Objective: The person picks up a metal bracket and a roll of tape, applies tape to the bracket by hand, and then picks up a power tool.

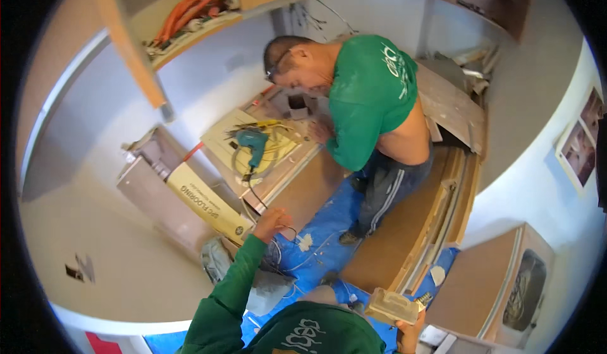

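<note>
My left hand [273,222] is raised ahead at the end of a green sleeve, its fingers closed around a black power cable [257,195]. This cable runs up to a teal power drill [254,144], which lies on a cream board [218,134] on a worktop. Low on the right, my right hand [411,332] grips a small yellowish see-through plastic box [393,306] from beneath. What the box contains cannot be made out. A small ridged metallic piece [422,299] shows beside the box, near my fingers.
A co-worker in a green shirt [373,88] bends over the worktop. Blue sheeting [322,218] covers the floor, with brown panels [379,246] on it. A flooring carton [208,202] and a grey bag [218,259] sit left; a brown cabinet [474,278] stands right.
</note>
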The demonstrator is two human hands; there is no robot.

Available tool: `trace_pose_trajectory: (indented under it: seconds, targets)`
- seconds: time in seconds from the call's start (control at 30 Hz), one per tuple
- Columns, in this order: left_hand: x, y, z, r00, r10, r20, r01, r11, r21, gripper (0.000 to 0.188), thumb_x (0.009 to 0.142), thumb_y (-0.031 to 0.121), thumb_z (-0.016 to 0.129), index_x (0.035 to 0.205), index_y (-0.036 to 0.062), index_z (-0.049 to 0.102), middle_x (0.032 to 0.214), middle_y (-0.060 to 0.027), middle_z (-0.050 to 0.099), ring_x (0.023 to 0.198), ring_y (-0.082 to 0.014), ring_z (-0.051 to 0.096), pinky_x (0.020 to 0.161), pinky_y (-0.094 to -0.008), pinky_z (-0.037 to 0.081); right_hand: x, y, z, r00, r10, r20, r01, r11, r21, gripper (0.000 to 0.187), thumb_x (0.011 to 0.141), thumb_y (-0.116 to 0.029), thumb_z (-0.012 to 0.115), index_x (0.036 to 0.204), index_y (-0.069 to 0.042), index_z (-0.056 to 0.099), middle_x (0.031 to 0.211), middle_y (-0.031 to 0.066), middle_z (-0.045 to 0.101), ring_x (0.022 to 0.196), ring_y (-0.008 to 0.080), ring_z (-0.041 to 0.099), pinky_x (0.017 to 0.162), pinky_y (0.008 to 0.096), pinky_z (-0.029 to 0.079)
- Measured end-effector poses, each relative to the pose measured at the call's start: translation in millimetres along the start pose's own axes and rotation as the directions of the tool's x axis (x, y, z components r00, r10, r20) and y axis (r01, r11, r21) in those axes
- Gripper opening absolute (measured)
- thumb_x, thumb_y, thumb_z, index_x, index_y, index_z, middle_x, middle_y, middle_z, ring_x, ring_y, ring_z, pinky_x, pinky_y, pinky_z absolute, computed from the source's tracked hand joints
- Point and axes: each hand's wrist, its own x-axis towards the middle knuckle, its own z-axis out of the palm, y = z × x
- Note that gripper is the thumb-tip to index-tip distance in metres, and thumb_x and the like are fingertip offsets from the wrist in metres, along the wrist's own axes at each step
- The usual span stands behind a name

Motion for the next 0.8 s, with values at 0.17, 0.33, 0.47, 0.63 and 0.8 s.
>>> trace_pose_trajectory:
  seconds: [0.17, 0.33, 0.47, 0.63, 0.8]
  targets:
    - [56, -5, 8, 0.954, 0.181, -0.24, -0.157, 0.981, 0.114, 0.027, 0.097, 0.021, 0.059, 0.116, 0.0027, 0.061, 0.087, -0.0004, 0.063, 0.075, -0.0108, 0.06, 0.069, -0.0233, 0.05, -10, 17, 40, 0.995, -0.049, -0.088, 0.054, 0.997, 0.056, 0.098, 0.059, -0.027, 0.093, 0.136, -0.003, 0.039, 0.12, 0.0116, 0.057, 0.112, 0.0261, 0.059, 0.098, 0.0393, 0.048]
    - [118, 30, 7, 0.891, 0.437, -0.123, -0.394, 0.879, 0.269, 0.033, 0.092, 0.014, 0.067, 0.121, 0.0011, 0.058, 0.099, -0.0038, 0.065, 0.09, -0.0118, 0.062, 0.081, -0.0255, 0.051, -21, 28, 63, 0.979, -0.077, -0.186, 0.087, 0.995, 0.051, 0.101, 0.06, -0.031, 0.093, 0.139, -0.002, 0.037, 0.124, 0.0134, 0.057, 0.113, 0.0277, 0.059, 0.1, 0.0406, 0.047]
    - [157, 59, 12, 0.863, 0.499, -0.075, -0.449, 0.828, 0.336, 0.036, 0.09, 0.01, 0.07, 0.121, 0.0001, 0.057, 0.103, -0.0053, 0.065, 0.096, -0.012, 0.062, 0.087, -0.0248, 0.049, -26, 32, 72, 0.97, -0.057, -0.237, 0.072, 0.996, 0.057, 0.101, 0.06, -0.031, 0.093, 0.139, -0.002, 0.037, 0.124, 0.0135, 0.057, 0.114, 0.0279, 0.059, 0.1, 0.0407, 0.047]
    - [176, 82, 28, 0.809, 0.576, -0.114, -0.526, 0.797, 0.297, 0.03, 0.091, 0.007, 0.068, 0.118, 0.0003, 0.059, 0.102, -0.0055, 0.065, 0.093, -0.0103, 0.061, 0.084, -0.0239, 0.049, -30, 31, 82, 0.96, -0.046, -0.277, 0.063, 0.997, 0.051, 0.101, 0.061, -0.031, 0.093, 0.139, -0.002, 0.037, 0.124, 0.0136, 0.057, 0.114, 0.028, 0.059, 0.1, 0.0409, 0.047]
    - [177, 85, 25, 0.784, 0.614, -0.094, -0.573, 0.773, 0.271, 0.026, 0.09, 0.006, 0.067, 0.115, 0.0014, 0.061, 0.1, -0.0049, 0.066, 0.088, -0.0093, 0.06, 0.081, -0.0232, 0.049, -31, 29, 91, 0.954, -0.042, -0.296, 0.057, 0.998, 0.042, 0.101, 0.061, -0.031, 0.093, 0.139, -0.002, 0.036, 0.124, 0.0137, 0.057, 0.114, 0.0282, 0.058, 0.1, 0.041, 0.046]
